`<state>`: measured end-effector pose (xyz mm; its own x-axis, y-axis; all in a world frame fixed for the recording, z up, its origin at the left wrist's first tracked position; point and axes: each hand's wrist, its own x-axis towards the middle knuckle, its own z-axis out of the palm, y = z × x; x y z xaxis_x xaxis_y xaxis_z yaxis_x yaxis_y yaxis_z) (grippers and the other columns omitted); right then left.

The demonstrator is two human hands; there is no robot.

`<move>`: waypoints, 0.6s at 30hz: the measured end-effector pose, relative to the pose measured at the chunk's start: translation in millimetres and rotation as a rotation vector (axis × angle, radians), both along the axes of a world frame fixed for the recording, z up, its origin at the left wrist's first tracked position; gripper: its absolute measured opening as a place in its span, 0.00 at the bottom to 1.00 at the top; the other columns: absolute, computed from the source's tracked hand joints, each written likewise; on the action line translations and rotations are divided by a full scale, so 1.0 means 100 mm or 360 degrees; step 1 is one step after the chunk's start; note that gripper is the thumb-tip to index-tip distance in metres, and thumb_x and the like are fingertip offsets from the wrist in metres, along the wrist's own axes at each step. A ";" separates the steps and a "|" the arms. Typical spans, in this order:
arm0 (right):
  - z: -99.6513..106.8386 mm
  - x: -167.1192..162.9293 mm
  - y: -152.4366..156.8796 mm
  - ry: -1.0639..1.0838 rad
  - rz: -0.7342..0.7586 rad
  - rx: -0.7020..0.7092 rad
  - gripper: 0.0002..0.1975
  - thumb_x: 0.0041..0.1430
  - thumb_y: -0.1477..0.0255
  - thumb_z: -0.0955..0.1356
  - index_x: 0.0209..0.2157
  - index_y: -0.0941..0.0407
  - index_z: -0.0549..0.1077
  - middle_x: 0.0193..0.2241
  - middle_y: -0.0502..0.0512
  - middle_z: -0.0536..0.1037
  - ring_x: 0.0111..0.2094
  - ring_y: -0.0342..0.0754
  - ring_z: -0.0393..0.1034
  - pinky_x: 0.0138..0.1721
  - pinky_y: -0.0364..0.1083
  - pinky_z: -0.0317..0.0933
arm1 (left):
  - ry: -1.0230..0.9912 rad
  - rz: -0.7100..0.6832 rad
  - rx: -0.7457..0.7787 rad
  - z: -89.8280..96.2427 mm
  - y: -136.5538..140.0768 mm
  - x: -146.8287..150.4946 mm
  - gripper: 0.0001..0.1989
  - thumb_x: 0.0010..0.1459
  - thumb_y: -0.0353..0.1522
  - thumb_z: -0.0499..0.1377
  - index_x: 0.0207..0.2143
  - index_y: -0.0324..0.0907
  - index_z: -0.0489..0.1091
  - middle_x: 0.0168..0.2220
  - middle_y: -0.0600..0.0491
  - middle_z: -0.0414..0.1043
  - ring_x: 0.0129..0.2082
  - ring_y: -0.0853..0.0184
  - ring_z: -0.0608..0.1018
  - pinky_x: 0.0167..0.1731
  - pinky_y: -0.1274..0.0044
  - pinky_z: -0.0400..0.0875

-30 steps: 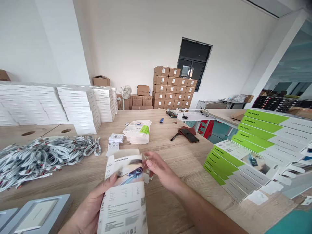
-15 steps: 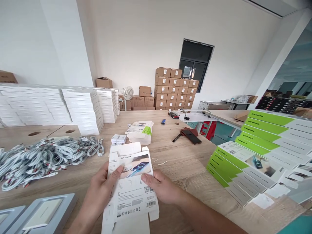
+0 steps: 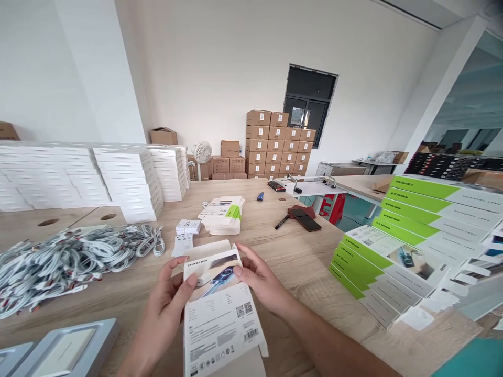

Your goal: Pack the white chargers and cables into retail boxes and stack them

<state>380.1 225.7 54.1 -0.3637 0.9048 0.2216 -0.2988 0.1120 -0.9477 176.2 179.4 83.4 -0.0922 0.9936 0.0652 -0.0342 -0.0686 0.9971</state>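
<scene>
A white printed carton [image 3: 220,319], with a photo panel at its top and a barcode low on its right side, is held between both hands above the wooden table. My left hand [image 3: 167,298] grips its left edge, thumb on the printed face. My right hand [image 3: 265,283] holds the upper right edge, its thumb beside the photo and its fingers behind the top flap. The lower end of the carton has a loose flap. Beyond it lie several flattened cartons [image 3: 220,212], a small stack of white cards [image 3: 188,226] and a printed leaflet [image 3: 183,244].
To the left lie a heap of white cables [image 3: 82,267] and a grey tray [image 3: 104,327] holding a cream power bank [image 3: 66,351]. White boxes [image 3: 126,183] stand stacked behind. A phone [image 3: 304,219], marker [image 3: 282,222] and blue cutter [image 3: 260,197] lie ahead; green-and-white cartons [image 3: 365,267] are piled right.
The carton's left side panel has folded out of sight, and its top flap is now behind the right fingers. Both hands have shifted their grip; the leaflet by the cards has come into view.
</scene>
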 end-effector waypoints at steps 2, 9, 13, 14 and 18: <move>-0.01 -0.03 -0.03 -0.0029 0.0002 -0.0010 0.23 0.57 0.62 0.71 0.53 0.49 0.67 0.34 0.48 0.74 0.31 0.43 0.70 0.34 0.43 0.64 | -0.0019 0.0041 -0.0029 0.01 0.00 -0.02 0.23 0.52 0.47 0.64 0.47 0.48 0.65 0.33 0.55 0.77 0.28 0.65 0.76 0.25 0.80 0.68; -0.08 -0.05 0.03 -0.0208 -0.0266 0.0055 0.20 0.62 0.52 0.64 0.36 0.55 0.73 0.18 0.45 0.67 0.19 0.41 0.62 0.20 0.40 0.55 | -0.0363 -0.0262 -0.0079 0.02 -0.03 -0.08 0.16 0.53 0.43 0.64 0.40 0.46 0.69 0.29 0.57 0.75 0.27 0.65 0.75 0.27 0.79 0.67; -0.08 0.03 0.12 -0.0304 -0.0261 0.0146 0.19 0.56 0.58 0.71 0.44 0.54 0.76 0.23 0.46 0.72 0.23 0.41 0.63 0.25 0.41 0.57 | -0.0361 -0.0594 -0.0146 0.03 -0.05 -0.08 0.15 0.55 0.42 0.63 0.41 0.46 0.69 0.30 0.54 0.75 0.28 0.64 0.76 0.27 0.78 0.67; -0.08 0.05 0.13 -0.0336 -0.0257 0.0174 0.18 0.55 0.59 0.72 0.43 0.55 0.78 0.25 0.48 0.74 0.25 0.42 0.64 0.27 0.41 0.58 | -0.0352 -0.0637 -0.0145 0.02 -0.05 -0.08 0.15 0.55 0.42 0.63 0.42 0.45 0.69 0.31 0.53 0.75 0.28 0.64 0.76 0.27 0.78 0.67; -0.06 0.06 0.12 -0.0480 -0.0366 0.0350 0.11 0.55 0.63 0.72 0.38 0.54 0.81 0.31 0.53 0.78 0.31 0.46 0.69 0.33 0.45 0.61 | -0.0320 -0.0566 -0.0127 -0.02 -0.04 -0.05 0.17 0.53 0.44 0.63 0.41 0.45 0.70 0.29 0.53 0.75 0.26 0.66 0.73 0.26 0.79 0.66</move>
<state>386.2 237.2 47.6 -0.2360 0.9129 0.3330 0.0437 0.3523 -0.9349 171.2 175.7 81.3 0.2548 0.9670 0.0022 -0.2364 0.0601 0.9698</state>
